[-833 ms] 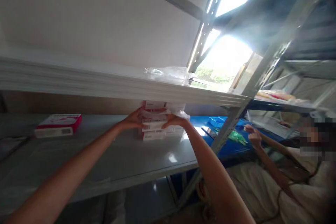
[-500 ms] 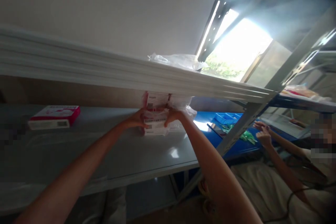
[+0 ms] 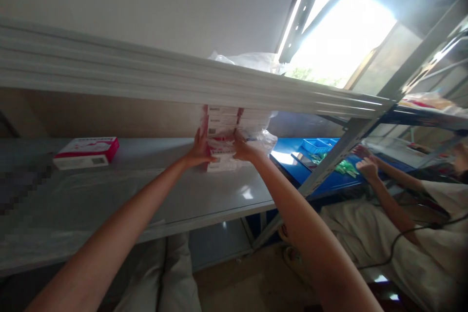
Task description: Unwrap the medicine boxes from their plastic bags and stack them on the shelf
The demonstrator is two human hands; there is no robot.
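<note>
Under the shelf, white-and-pink cardboard boxes (image 3: 222,121) stand stacked on the grey table, partly covered by clear plastic. My left hand (image 3: 198,152) grips the left side of a lower box (image 3: 219,165) at the front, its thumb across the front face. On that box's right side, my right hand (image 3: 242,148) is closed, with its fingertips partly hidden behind the plastic wrap (image 3: 268,140). The stack's top is cut off by the shelf edge. A single pink-and-white box (image 3: 87,152) lies flat to the left.
A thick pale shelf (image 3: 153,78) spans just above my hands, with a plastic bag (image 3: 252,62) on it. A slanting metal post (image 3: 331,156) stands right. Beyond it are a blue tray (image 3: 318,145), green pieces (image 3: 345,166) and a co-worker's hands (image 3: 367,163).
The view has shifted, so the shelf sits higher and more of the stack shows. My left hand's fingers now extend up along the stack's side. Both hands stay at the boxes.
</note>
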